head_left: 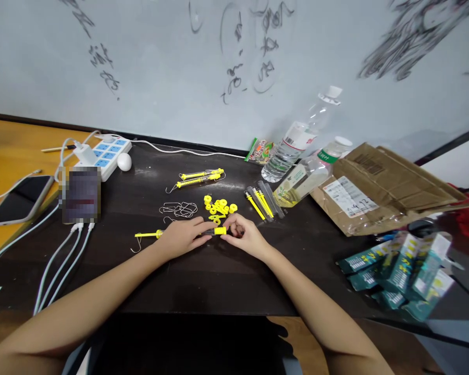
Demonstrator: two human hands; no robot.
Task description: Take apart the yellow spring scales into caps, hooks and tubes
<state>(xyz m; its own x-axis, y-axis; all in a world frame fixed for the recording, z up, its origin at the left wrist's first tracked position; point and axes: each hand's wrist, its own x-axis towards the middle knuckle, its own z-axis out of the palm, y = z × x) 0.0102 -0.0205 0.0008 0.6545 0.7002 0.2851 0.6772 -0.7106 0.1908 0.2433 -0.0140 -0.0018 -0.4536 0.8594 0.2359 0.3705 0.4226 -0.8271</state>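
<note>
Both hands meet at the dark table's (219, 281) middle: left hand (185, 237) and right hand (244, 235) pinch a yellow-capped tube (218, 230) between them, loose yellow caps (219, 207) within easy reach.

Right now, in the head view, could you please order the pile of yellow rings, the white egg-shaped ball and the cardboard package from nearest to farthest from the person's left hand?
From the left hand:
1. Pile of yellow rings, just beyond the hands, slightly right.
2. White egg-shaped ball, far left, beside the power strip.
3. Cardboard package, far right.
</note>
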